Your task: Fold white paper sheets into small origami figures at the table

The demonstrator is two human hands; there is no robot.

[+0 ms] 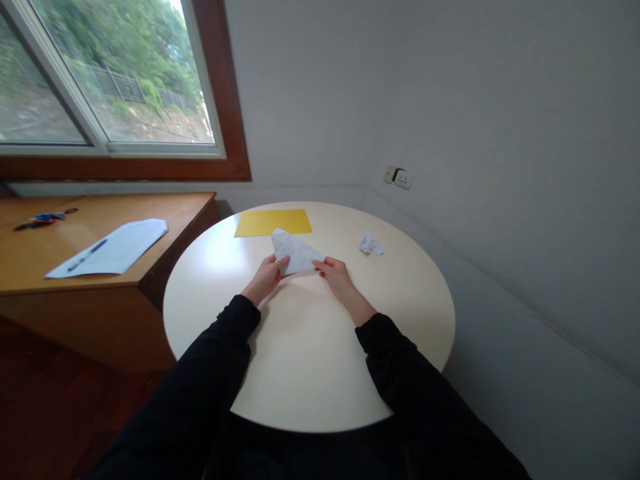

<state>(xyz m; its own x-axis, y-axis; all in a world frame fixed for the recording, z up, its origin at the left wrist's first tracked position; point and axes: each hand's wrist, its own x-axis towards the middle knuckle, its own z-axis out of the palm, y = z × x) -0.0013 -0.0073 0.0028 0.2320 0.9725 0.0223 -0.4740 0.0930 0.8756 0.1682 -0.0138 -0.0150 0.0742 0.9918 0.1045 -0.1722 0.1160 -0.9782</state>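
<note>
A creased, folded sheet of white paper [299, 255] is held up over the round table, tilted toward me. My left hand [270, 275] pinches its lower left edge, thumb on top. Closed on its right corner is my right hand [336, 272], with thumb and fingers pressed together. Behind the paper lies a flat yellow sheet [273, 222], partly covered by the paper's top corner. To the right of my right hand is a crumpled piece of white paper [371, 243].
The round cream table [310, 360] stands near the wall. At left, a wooden desk [100, 203] bears white sheets [123, 248], a dark pen [87, 255] and what look like scissors [47, 218]. A window [135, 73] and wall sockets [403, 178] are beyond.
</note>
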